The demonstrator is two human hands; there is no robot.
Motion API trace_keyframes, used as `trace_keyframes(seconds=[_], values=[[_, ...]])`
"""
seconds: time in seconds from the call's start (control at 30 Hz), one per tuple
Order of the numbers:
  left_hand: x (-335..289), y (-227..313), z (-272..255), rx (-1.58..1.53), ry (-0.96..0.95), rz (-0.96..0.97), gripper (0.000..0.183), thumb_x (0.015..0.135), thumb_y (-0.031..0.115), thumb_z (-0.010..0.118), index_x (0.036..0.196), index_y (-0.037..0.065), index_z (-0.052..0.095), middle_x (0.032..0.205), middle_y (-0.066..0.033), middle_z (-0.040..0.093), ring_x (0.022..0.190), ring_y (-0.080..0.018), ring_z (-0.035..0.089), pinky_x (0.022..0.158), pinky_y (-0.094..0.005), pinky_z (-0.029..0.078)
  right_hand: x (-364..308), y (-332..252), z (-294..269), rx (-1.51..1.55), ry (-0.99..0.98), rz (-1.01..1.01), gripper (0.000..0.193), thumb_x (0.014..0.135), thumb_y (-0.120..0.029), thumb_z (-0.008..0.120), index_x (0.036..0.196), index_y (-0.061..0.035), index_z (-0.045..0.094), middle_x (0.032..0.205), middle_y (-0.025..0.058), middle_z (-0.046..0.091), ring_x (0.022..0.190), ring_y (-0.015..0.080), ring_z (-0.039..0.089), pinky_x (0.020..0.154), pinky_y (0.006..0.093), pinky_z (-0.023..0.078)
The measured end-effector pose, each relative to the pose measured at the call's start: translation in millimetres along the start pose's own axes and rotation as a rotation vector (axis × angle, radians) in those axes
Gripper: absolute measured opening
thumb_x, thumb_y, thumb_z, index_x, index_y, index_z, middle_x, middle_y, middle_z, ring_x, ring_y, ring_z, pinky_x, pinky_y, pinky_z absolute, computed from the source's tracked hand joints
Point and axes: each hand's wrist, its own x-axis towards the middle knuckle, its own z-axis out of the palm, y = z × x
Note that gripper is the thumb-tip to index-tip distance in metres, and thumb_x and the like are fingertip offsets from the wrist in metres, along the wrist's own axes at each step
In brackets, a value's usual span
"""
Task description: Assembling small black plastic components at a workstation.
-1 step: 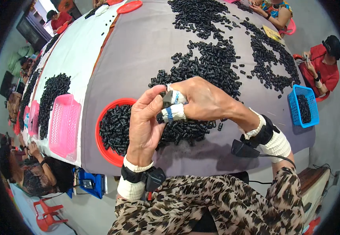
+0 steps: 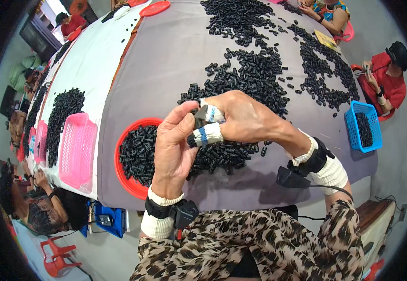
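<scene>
1. Wrapping fingers of the bent right hand [image 2: 244, 117], white fabric bands [image 2: 214, 133] bear blue marks too small to read.
2. Upright left hand [image 2: 173, 138] meets it, both gripping a half-hidden dark piece [image 2: 199, 118] above the desk's [image 2: 140, 79] near edge.

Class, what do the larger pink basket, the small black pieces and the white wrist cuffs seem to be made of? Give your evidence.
Larger pink basket: probably plastic, slightly shiny; evenly perforated, moulded-looking walls.
Small black pieces: perhaps plastic, judging by glints and like shapes; too small to be sure.
White wrist cuffs: seemingly knitted fabric, matte, with ribbed texture.
</scene>
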Motion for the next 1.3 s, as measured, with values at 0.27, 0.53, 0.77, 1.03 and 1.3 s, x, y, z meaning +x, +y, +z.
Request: trace_keyframes(seconds=[0.27,0.53,0.77,1.03,1.3], values=[[-2.4,-2.4,3.9,-0.018,-0.031,-0.009,0.025,0.084,0.004,0.057,0.108,-0.003,0.053,0.098,-0.0151,0.060,0.087,-0.0215,0.061,0.078,-0.0327,0.052,-2.2,-2.5,-0.8,0.026,0.031,0.064,0.038,0.064,-0.031,0.076,0.073,-0.0009,0.056,0.062,0.0028,0.054,0.058,0.0123,0.049,0.054,0.0289,0.041],[-2.8,-3.8,7.4,0.031,-0.002,0.010,0.024,0.084,0.004,0.056,0.108,-0.003,0.054,0.097,-0.0146,0.060,0.084,-0.0213,0.062,0.075,-0.0322,0.054,-3.1,-3.8,-2.2,-0.031,0.012,0.043,0.037,0.064,-0.030,0.076,0.072,-0.0007,0.055,0.062,0.0036,0.054,0.058,0.0137,0.049,0.054,0.0300,0.041],[-0.7,-5.1,3.5,0.082,0.042,0.035,0.025,0.084,0.004,0.056,0.107,-0.003,0.054,0.096,-0.0142,0.061,0.085,-0.0213,0.063,0.074,-0.0318,0.054,-0.4,5.6,0.9,-0.067,0.000,0.018,0.033,0.068,-0.027,0.073,0.077,-0.0005,0.056,0.063,0.0051,0.056,0.058,0.0140,0.051,0.054,0.0312,0.042],[-3.7,-4.1,4.9,0.144,0.049,0.067,0.022,0.083,0.002,0.058,0.104,-0.003,0.058,0.095,-0.0108,0.063,0.085,-0.0159,0.062,0.076,-0.0276,0.051,0.4,9.5,5.5,-0.052,0.011,-0.031,0.028,0.073,-0.024,0.069,0.081,-0.0001,0.056,0.065,0.0056,0.059,0.057,0.0143,0.052,0.054,0.0313,0.043],[-3.6,-6.4,3.7,0.152,0.056,0.062,0.022,0.082,0.001,0.058,0.103,-0.003,0.058,0.095,-0.0099,0.063,0.084,-0.0156,0.062,0.075,-0.0277,0.051,-2.1,9.1,5.3,-0.106,0.011,-0.080,0.026,0.074,-0.023,0.067,0.082,-0.0002,0.057,0.064,0.0056,0.058,0.056,0.0138,0.051,0.053,0.0316,0.042]])
